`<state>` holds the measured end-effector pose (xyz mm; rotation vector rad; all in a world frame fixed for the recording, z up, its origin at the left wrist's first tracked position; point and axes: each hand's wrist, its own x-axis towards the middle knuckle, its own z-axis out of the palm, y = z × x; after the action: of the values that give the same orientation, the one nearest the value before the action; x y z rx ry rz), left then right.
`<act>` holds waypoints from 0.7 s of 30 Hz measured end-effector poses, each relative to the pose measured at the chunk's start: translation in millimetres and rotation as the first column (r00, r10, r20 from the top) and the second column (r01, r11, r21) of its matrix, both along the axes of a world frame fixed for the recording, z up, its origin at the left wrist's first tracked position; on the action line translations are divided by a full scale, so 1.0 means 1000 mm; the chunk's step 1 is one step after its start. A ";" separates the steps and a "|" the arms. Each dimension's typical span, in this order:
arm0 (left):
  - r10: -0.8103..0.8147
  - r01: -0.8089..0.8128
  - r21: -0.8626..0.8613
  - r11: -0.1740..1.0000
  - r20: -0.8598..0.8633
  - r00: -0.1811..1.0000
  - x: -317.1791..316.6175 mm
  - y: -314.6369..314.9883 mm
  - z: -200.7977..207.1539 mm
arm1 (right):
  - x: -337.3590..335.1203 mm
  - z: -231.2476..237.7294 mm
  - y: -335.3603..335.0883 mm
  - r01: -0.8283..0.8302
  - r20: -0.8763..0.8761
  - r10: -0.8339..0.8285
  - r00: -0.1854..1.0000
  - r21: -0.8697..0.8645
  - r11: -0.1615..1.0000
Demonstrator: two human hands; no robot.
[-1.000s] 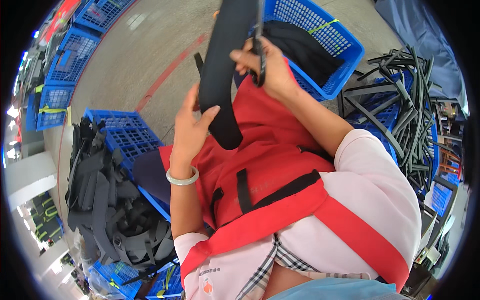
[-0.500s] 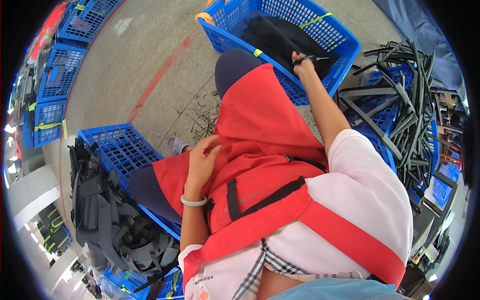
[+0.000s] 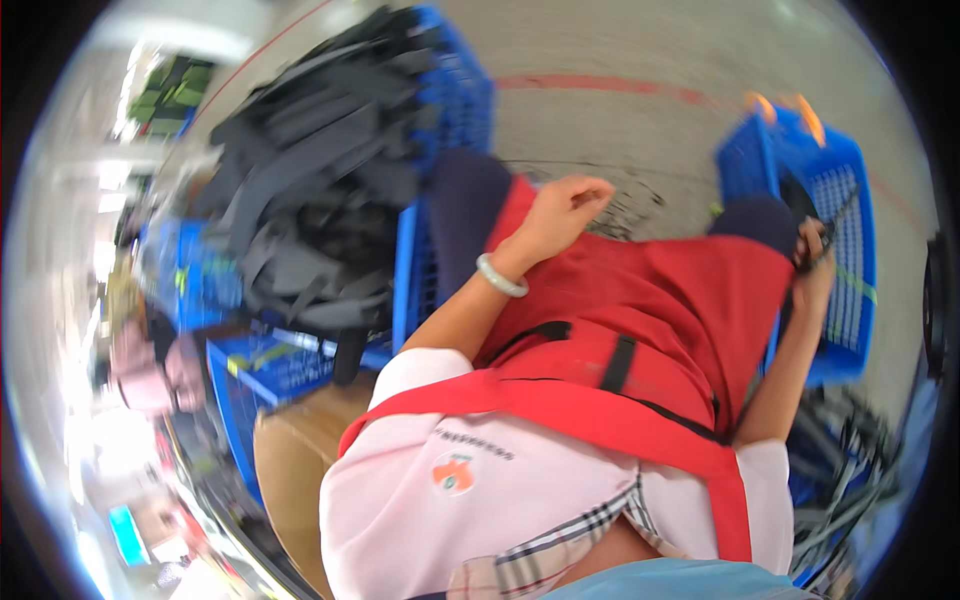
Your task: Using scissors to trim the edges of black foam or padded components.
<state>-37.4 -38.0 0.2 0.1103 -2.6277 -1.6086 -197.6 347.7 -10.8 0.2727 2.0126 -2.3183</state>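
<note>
My left hand [image 3: 567, 214] hovers over the red apron [image 3: 640, 300] near my left knee, a pale bangle [image 3: 501, 276] on its wrist. Its fingers curl loosely, a gap shows before the thumb, and nothing is visible in them. Beside my right knee, my right hand [image 3: 815, 265] is closed on black-handled scissors [image 3: 838, 220], blurred by motion, at the blue basket [image 3: 850, 345]. Dark fabric [image 3: 795, 195] shows in that basket, partly hidden by my knee and hand. To the left, a blue crate [image 3: 462, 100] is heaped with black and grey straps [image 3: 310, 170].
Behind my left arm are a cardboard box [image 3: 300, 470] and another blue crate [image 3: 225, 385]. Dark strips [image 3: 850, 460] lie piled at the lower right. Black scraps [image 3: 635, 205] litter the floor between my knees. A red line [image 3: 600, 85] crosses the floor ahead.
The view has swung left, so the strap crate now looms large and the basket sits at the right edge. My right hand still grips the scissors; my left remains above the apron.
</note>
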 end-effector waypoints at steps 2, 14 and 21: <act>0.220 -0.152 0.485 0.861 -0.086 0.972 0.003 -0.028 0.001 | -0.008 0.005 -0.008 -0.007 -0.128 0.086 0.988 0.520 0.854; 0.845 -0.415 0.891 0.184 0.072 0.529 0.105 -0.245 0.043 | -0.014 0.006 -0.060 0.193 -0.301 0.358 0.884 0.932 0.306; 0.859 -0.532 0.847 0.015 0.261 0.441 0.087 -0.312 0.043 | -0.005 0.012 -0.069 0.169 -0.268 0.350 0.898 0.943 0.286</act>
<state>49.1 -349.9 43.1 0.9577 -0.7859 -1.9429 -202.6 278.7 1.2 -0.4000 3.2978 -0.7188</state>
